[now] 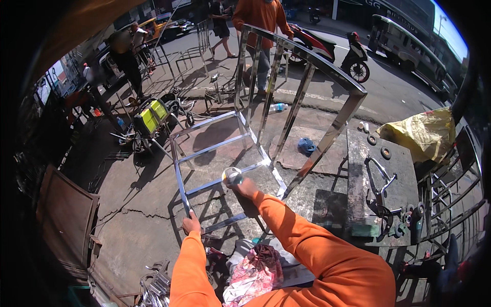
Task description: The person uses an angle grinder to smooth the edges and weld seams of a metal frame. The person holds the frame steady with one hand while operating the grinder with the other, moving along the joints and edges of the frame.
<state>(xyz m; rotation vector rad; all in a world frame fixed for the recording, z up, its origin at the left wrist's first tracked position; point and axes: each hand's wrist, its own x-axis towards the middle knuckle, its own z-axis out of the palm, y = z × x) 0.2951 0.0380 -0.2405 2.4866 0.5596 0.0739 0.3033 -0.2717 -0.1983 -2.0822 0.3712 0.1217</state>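
A shiny metal frame of square tubes (pixel 180 185) stands on the concrete in front of me, with a slatted base and a tall barred back (pixel 288 112) at the right. My left hand (pixel 191 224) is closed round the near left corner of the base. In my right hand (pixel 247 189) is a hand-held power tool with a round pale wheel (pixel 231 174), which looks like an angle grinder. It hovers over the middle crossbars; whether the wheel touches a tube I cannot tell. The tool's body is mostly hidden by my fingers.
A worn workbench (pixel 358 169) with loose metal parts and a yellow sack (pixel 422 134) are at the right. A lime-green machine (pixel 151 117) sits at the left. Behind the frame stands a person in orange (pixel 261 15). Metal pieces (pixel 157 284) lie near left.
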